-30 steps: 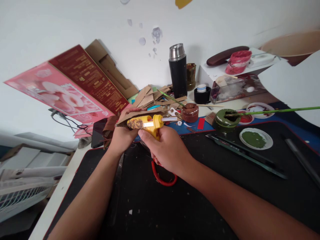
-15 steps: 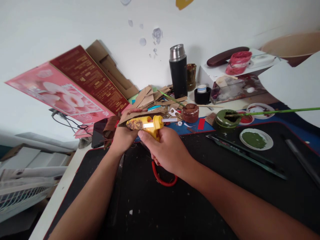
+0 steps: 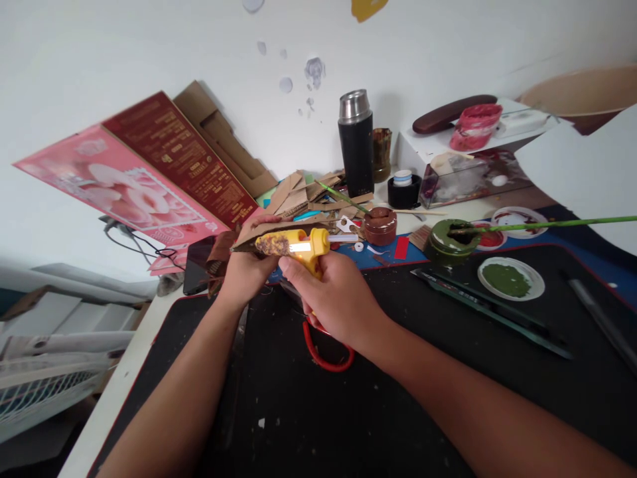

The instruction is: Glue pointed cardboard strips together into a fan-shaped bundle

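My right hand (image 3: pixel 336 299) is closed round the grip of a yellow glue gun (image 3: pixel 298 245), whose nozzle points left and whose white glue stick juts out to the right. My left hand (image 3: pixel 246 269) grips a brown cardboard piece (image 3: pixel 263 232) just behind the gun's tip, fingers curled over its top edge. The gun's red cord (image 3: pixel 326 355) loops on the black mat (image 3: pixel 398 411) below my right wrist.
Cardboard scraps (image 3: pixel 303 189), a black flask (image 3: pixel 356 143), a brown paint jar (image 3: pixel 379 226), a green paint jar (image 3: pixel 446 240) with a long green brush (image 3: pixel 562 222), a dish of green paint (image 3: pixel 511 277) and a pink box (image 3: pixel 119 189) crowd the back of the table.
Both hands, with the glue gun and the cardboard, have shifted slightly right and up. Nothing was let go.
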{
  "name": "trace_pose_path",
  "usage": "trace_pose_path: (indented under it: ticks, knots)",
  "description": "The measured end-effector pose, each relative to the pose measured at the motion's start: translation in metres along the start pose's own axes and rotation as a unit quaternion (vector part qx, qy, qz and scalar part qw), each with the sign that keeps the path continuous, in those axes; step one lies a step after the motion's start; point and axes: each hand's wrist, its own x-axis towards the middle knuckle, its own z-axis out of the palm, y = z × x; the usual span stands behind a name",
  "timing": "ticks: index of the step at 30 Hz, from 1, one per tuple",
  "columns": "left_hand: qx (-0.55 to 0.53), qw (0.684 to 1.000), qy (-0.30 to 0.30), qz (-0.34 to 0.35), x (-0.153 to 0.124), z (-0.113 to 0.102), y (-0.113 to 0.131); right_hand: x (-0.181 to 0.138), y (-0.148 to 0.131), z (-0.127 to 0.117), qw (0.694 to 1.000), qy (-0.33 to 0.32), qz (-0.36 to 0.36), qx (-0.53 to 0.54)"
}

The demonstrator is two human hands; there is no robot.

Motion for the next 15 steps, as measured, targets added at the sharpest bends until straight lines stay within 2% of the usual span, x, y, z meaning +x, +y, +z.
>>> trace_pose_path:
  ticks: [5,10,15]
  knots:
    - [0.031,0.999,0.001,0.014,0.0008,-0.0017,0.0009,0.0019,-0.0004,-0.0013,1.000,-0.009,0.017,0.001]
    - [-0.011,1.000,-0.005,0.011,-0.0001,0.0000,0.0006,0.0018,0.0008,-0.0005,1.000,-0.010,0.022,0.001]
    - [-0.004,1.000,-0.002,0.007,-0.0018,-0.0008,-0.0039,0.0005,0.0003,-0.0002,1.000,-0.013,0.012,0.004]
